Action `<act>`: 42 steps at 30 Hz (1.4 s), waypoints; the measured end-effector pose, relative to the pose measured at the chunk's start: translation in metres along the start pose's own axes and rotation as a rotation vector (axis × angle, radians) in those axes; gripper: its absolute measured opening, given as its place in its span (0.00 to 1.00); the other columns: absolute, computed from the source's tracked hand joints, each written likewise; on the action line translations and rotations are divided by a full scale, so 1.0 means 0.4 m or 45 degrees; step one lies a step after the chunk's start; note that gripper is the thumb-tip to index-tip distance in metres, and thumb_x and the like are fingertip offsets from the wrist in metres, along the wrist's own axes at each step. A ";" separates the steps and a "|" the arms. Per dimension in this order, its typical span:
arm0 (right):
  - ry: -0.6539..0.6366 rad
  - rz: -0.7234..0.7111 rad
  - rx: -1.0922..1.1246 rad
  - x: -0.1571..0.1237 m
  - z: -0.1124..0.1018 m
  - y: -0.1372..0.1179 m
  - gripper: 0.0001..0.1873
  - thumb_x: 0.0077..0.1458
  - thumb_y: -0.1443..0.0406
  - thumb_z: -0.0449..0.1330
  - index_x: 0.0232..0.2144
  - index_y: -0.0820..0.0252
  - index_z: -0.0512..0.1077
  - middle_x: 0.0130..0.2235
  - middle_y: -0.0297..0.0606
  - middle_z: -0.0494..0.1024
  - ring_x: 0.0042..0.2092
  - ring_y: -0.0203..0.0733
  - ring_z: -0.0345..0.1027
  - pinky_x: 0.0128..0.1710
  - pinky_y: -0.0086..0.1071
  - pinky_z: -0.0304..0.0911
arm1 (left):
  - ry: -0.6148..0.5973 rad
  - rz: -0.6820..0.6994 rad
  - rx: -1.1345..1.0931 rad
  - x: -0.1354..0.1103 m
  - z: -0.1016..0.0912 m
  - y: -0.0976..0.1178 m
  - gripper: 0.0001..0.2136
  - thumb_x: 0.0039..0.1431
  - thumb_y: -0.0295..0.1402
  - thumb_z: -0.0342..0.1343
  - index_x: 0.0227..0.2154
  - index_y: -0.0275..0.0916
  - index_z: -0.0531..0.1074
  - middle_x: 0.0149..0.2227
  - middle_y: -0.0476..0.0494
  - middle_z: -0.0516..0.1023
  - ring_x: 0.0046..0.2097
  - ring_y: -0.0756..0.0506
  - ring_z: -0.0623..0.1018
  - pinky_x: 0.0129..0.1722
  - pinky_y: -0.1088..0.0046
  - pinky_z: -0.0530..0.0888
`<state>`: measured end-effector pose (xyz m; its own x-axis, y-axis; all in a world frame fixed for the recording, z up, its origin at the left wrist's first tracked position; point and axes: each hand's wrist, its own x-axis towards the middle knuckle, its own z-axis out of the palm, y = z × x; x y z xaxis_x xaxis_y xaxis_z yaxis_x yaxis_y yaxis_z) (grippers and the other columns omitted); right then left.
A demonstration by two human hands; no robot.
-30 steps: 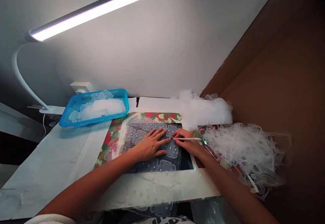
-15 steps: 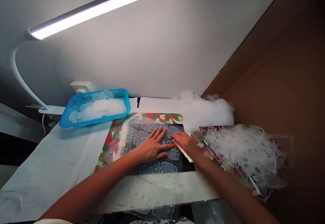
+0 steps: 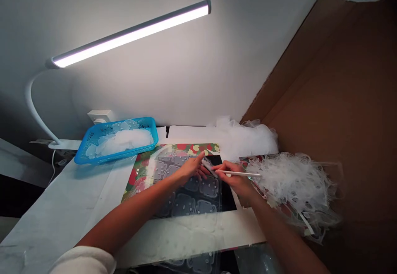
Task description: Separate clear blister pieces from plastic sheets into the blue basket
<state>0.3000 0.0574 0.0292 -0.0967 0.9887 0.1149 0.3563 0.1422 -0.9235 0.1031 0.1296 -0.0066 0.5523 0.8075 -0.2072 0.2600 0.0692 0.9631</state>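
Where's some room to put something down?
The white table cover looks bare on the near side of the blue basket, left of the patterned mat. It's crowded in the middle, with left hand and right hand at the clear sheet, and rightward, with the stringy pile and white bundle.

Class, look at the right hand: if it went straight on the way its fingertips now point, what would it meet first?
Probably the small translucent piece at the left hand; the right hand points toward it. Whether they touch is hard to tell.
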 end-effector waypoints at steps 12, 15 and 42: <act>-0.173 0.325 0.267 0.119 -0.013 0.065 0.21 0.42 0.51 0.66 0.18 0.56 0.60 0.20 0.29 0.67 0.29 0.38 0.62 0.30 0.30 0.54 | 0.150 0.187 0.146 0.014 0.042 -0.021 0.09 0.53 0.38 0.58 0.30 0.37 0.71 0.22 0.53 0.70 0.20 0.52 0.72 0.20 0.78 0.67; 0.000 0.280 0.044 0.132 0.002 0.079 0.19 0.40 0.54 0.65 0.17 0.56 0.60 0.18 0.26 0.62 0.25 0.35 0.55 0.25 0.29 0.48 | 0.205 0.262 0.225 0.001 0.052 -0.020 0.06 0.55 0.35 0.56 0.28 0.38 0.71 0.24 0.51 0.72 0.22 0.52 0.71 0.23 0.77 0.66; -0.261 -0.315 -0.311 0.113 0.147 0.054 0.10 0.56 0.65 0.56 0.23 0.56 0.63 0.38 0.37 0.75 0.39 0.43 0.68 0.39 0.35 0.60 | 0.059 0.358 1.393 -0.204 -0.116 -0.057 0.22 0.65 0.42 0.47 0.61 0.51 0.64 0.69 0.37 0.52 0.40 0.39 0.80 0.41 0.62 0.73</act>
<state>0.2485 0.1022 -0.0071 -0.3821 0.8964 0.2248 0.5070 0.4067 -0.7600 0.0154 0.0892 -0.0037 0.6766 0.7360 0.0216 0.6974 -0.6499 0.3022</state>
